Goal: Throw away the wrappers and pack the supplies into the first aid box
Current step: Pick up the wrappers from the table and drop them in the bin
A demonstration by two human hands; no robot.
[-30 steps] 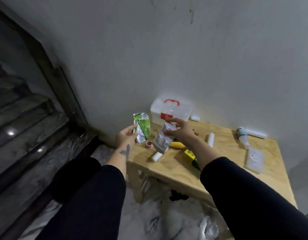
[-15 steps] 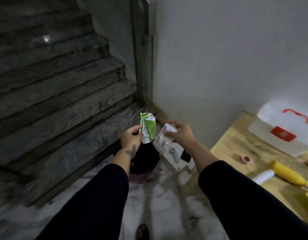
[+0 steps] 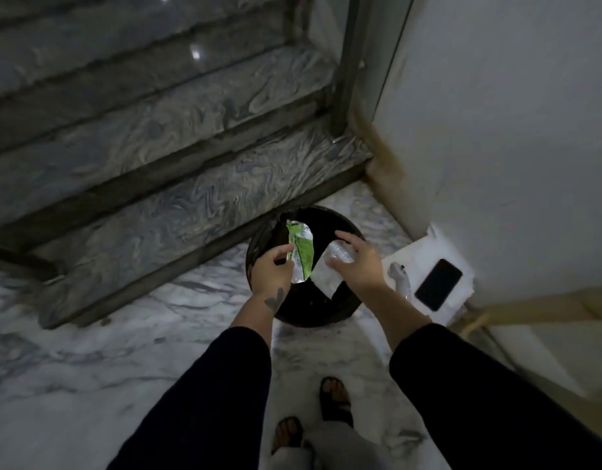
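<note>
Here, both hands are reaching out over a round black bin (image 3: 330, 315) that is standing on the marble floor (image 3: 89, 351) at the foot of the stairs (image 3: 157, 130). The left hand (image 3: 270, 271) is pinching a green and silver wrapper (image 3: 302, 252) between thumb and curled fingers (image 3: 282, 251), and the wrapper is hanging upright above the bin's dark mouth. The right hand (image 3: 362, 266) is sitting just beside it, its fingers (image 3: 347, 237) spread and only loosely bent around a clear plastic wrapper (image 3: 330, 276), which is drooping below the palm over the bin; whether the thumb is actually gripping it is hard to tell. The two wrappers are nearly touching. Dark sleeves are covering both forearms, and a small tattoo is showing on the left wrist. To the right of the bin, a black phone (image 3: 438, 284) is lying on a low white surface (image 3: 414, 256) against the wall. Two sandalled feet are showing at the bottom edge.
</note>
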